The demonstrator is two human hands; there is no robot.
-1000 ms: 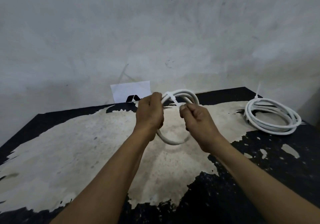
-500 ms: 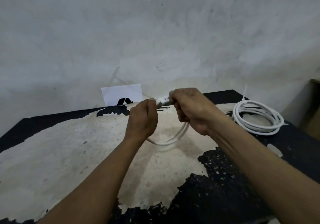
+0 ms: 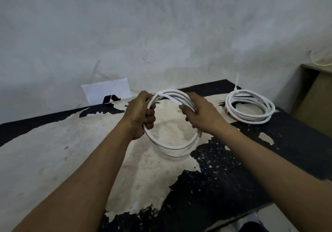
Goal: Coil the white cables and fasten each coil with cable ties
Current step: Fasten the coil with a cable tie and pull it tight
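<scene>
A coil of white cable (image 3: 172,146) hangs above the worn table (image 3: 53,160), held on both sides. My left hand (image 3: 142,114) grips the coil's left side, fingers wrapped around the strands. On the right side my right hand (image 3: 201,115) closes on the strands. A white cable tie (image 3: 168,97) wraps the top of the coil near my left hand, its tail lying toward my right hand. A second white coil (image 3: 249,106) lies flat at the table's far right, bound by a tie whose tail (image 3: 237,81) sticks up.
A white card (image 3: 106,90) with a black mark leans against the grey wall at the back. Beyond the table's right edge stands a brown box or shelf (image 3: 316,95) with a thin white wire on top. The table's black surface is peeled to pale patches.
My right hand moved from pulling at the tie on the coil's top to gripping the coil's right side. The coil now faces me as an open ring, and the view shifted left.
</scene>
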